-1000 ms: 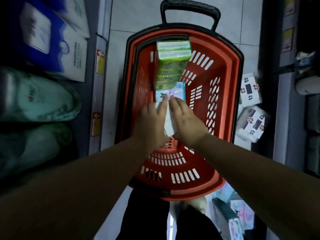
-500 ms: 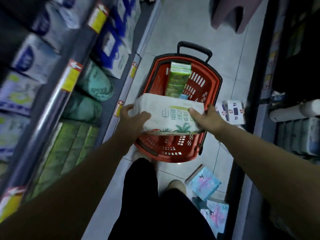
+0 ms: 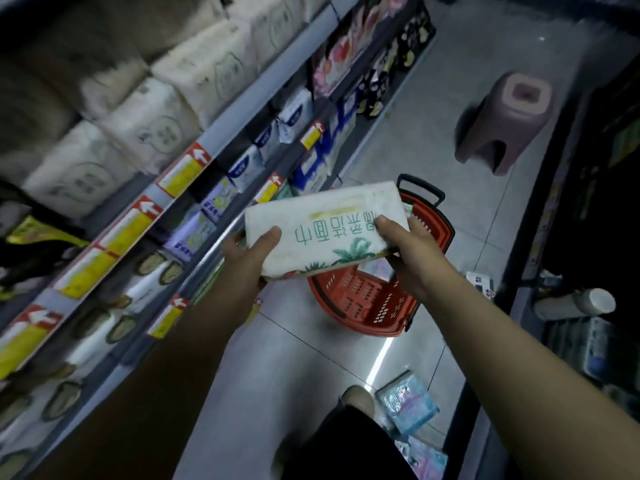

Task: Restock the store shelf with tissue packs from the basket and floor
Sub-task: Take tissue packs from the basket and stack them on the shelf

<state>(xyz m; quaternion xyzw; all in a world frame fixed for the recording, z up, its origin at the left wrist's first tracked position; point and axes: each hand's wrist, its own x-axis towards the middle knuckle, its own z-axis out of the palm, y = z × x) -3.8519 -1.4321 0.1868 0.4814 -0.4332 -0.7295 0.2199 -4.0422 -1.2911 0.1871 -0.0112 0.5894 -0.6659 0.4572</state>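
The white tissue pack [image 3: 329, 230] is gripped at its 2 short ends. The left hand [image 3: 249, 252] is curled round the left end with the thumb laid on the printed top face. The right hand [image 3: 407, 251] is curled round the right end, thumb likewise on top. The pack is held in the air, slightly tilted, in front of the shelf [image 3: 221, 133] edge and above the red basket [image 3: 363, 303]. Green lettering and palm trees are printed on its face. The basket is set on the tiled floor [image 3: 433, 133] and is partly hidden by the pack. The shelf at left is lined with white and purple packs behind yellow price labels [image 3: 183, 169]. A pink stool [image 3: 505, 119] is seen farther up the aisle, and a blue pack [image 3: 407, 403] is seen on the floor near the person's foot.
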